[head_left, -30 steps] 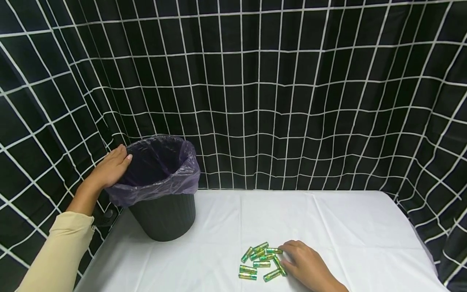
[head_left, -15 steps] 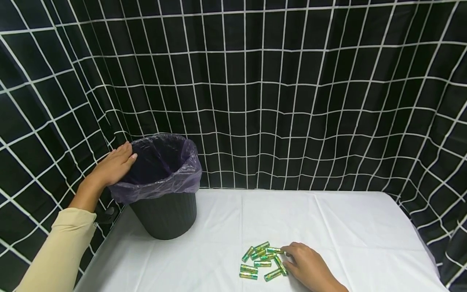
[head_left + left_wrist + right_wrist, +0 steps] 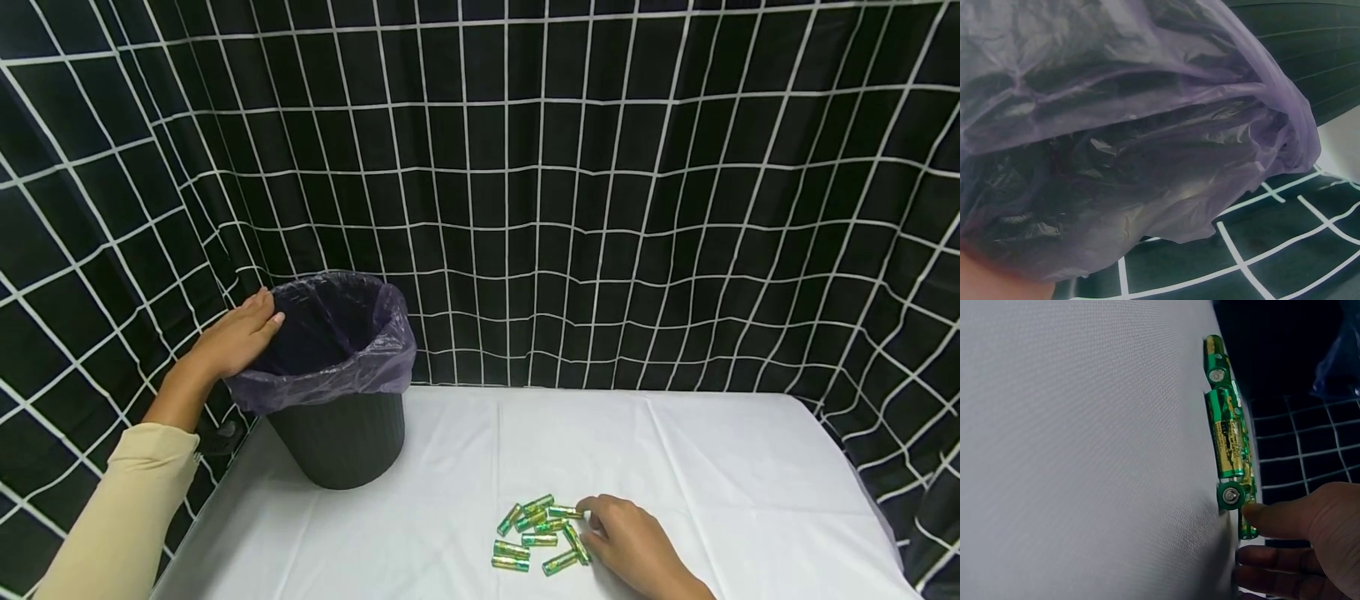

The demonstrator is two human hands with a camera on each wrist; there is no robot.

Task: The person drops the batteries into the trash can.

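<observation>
My left hand (image 3: 240, 333) rests with extended fingers on the left rim of a black trash bin (image 3: 337, 442). A purple plastic bag (image 3: 352, 379) lines the bin and folds down over its rim. In the left wrist view this bag (image 3: 1147, 125) fills most of the picture. On the white cloth, my right hand (image 3: 630, 537) is at the right side of a loose group of green and gold batteries (image 3: 538, 540). Its fingertips are right at the end of one battery (image 3: 564, 512). The right wrist view has the thumb (image 3: 1266, 519) against a battery, the other fingers apart below.
A white cloth (image 3: 712, 467) covers the table. Black curtains with a white grid (image 3: 570, 192) enclose the back and both sides. The bin stands at the table's left edge, close to the curtain.
The head view has shifted slightly. My left hand and the bin's rim appear a little farther right. My right hand and the batteries stay almost in place.
</observation>
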